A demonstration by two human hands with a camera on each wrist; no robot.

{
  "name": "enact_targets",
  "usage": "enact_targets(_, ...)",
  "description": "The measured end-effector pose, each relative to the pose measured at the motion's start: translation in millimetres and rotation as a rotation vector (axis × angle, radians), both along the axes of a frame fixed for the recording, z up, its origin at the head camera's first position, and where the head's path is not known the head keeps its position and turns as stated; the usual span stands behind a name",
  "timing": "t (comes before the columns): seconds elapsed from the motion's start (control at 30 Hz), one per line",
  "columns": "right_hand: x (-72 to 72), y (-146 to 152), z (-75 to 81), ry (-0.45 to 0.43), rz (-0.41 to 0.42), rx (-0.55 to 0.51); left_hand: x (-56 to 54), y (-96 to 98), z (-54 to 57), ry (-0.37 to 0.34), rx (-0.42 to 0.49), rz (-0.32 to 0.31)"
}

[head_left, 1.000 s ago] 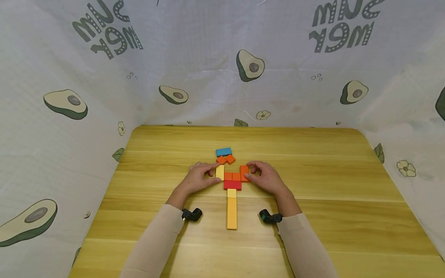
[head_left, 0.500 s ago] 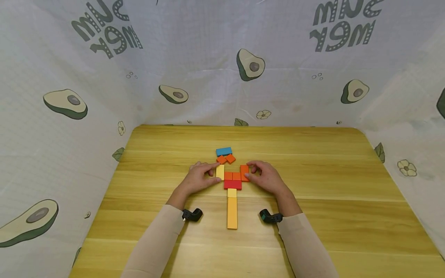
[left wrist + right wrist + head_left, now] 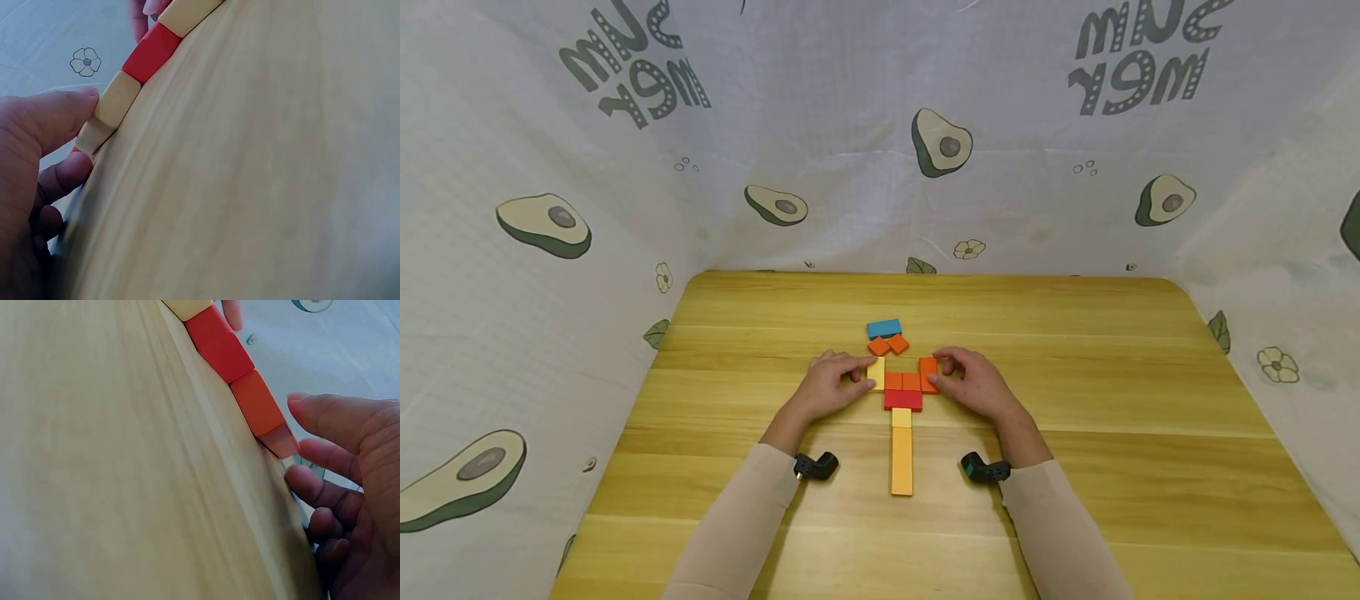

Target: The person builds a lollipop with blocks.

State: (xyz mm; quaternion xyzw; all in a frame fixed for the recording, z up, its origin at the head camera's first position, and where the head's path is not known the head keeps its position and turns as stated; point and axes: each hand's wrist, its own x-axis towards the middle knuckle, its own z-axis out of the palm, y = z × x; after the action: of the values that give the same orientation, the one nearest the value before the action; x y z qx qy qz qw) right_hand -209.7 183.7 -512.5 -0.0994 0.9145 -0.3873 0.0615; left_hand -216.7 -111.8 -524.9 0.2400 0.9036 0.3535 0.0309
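In the head view, my left hand [image 3: 828, 383] pinches a pale yellow block [image 3: 877, 374] by its two ends, index finger at the far end and thumb at the near one. Opposite it, my right hand [image 3: 974, 382] holds an orange block [image 3: 928, 367] the same way. Two small orange blocks [image 3: 902, 381] lie side by side between these, above a red block [image 3: 902, 400]. Below the red block come a small yellow block [image 3: 902, 418] and a long yellow-orange block [image 3: 902, 462], in one line. The left wrist view shows my thumb [image 3: 69, 115] against the pale block's edge.
Just beyond the arrangement, two small tilted orange blocks [image 3: 888, 344] touch at their corners, with a blue block [image 3: 883, 328] behind them. Everything lies flat on a wooden table [image 3: 1075, 350]. A printed white cloth [image 3: 850, 108] stands behind the table and along its sides.
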Motion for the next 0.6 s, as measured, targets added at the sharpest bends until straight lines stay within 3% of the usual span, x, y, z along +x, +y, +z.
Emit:
enact_targets(0.33, -16.0, -10, 15.1, -0.008, 0.043, 0.061, 1.5, -2.0, -2.6, 0.016, -0.001, 0.012)
enact_targets(0.6, -48.5, -29, 24.0, 0.005, 0.198, 0.198, -0.2, -1.2, -2.4, 0.027, 0.003, 0.018)
